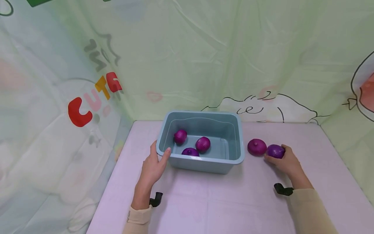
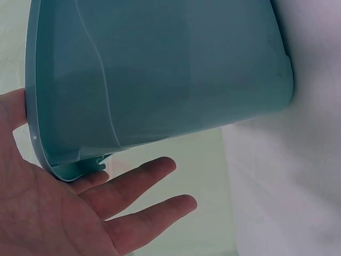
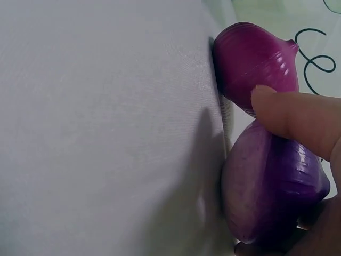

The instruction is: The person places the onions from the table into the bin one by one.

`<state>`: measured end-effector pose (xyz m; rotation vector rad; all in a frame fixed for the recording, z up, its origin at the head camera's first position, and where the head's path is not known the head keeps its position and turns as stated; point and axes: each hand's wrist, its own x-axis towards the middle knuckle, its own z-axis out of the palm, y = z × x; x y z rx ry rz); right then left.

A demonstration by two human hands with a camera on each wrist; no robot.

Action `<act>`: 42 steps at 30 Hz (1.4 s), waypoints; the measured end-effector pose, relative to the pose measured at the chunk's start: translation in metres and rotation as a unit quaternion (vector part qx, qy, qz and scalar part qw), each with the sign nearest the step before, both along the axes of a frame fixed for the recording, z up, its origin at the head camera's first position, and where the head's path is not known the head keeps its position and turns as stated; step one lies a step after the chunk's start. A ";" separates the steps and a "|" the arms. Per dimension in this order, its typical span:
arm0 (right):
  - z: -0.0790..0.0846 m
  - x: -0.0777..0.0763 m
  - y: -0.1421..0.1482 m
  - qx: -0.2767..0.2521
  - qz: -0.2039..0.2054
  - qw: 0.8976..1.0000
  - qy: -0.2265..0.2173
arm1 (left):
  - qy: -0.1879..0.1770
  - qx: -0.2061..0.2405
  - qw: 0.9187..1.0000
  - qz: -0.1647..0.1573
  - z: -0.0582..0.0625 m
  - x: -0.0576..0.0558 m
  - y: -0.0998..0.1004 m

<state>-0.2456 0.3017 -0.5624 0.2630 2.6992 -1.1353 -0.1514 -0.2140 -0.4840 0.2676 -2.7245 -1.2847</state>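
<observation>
A blue-grey plastic bin (image 1: 201,166) stands at the middle of the table. My left hand (image 1: 153,167) rests at its front left corner, thumb at the front rim; the left wrist view shows several straight, spread fingers (image 2: 133,186) beside the wall. Inside the bin lie magenta onions, one at the left (image 1: 180,136) and one near the middle (image 1: 203,144). The front wall partly hides a purple onion (image 1: 190,151). Right of the bin, my right hand (image 1: 287,162) grips a dark purple onion (image 3: 272,186) low at the table. Beside it sits a magenta onion (image 1: 256,147).
A pale cloth covers the table (image 1: 216,208). Behind it hangs a light green printed curtain (image 1: 187,65), and another printed sheet (image 1: 43,146) falls along the left side. Black wrist mounts (image 1: 283,189) show at both sleeves.
</observation>
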 end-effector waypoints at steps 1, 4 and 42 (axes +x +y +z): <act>-0.001 0.000 0.000 0.000 -0.002 1.000 0.001 | -0.001 -0.001 1.000 0.001 0.000 0.000 0.000; -0.002 0.001 0.001 -0.003 -0.014 1.000 0.006 | -0.004 -0.003 1.000 0.002 0.001 0.000 0.000; 0.157 -0.004 -0.081 -0.118 -0.005 0.983 0.138 | 0.001 -0.013 1.000 0.005 0.000 -0.001 0.001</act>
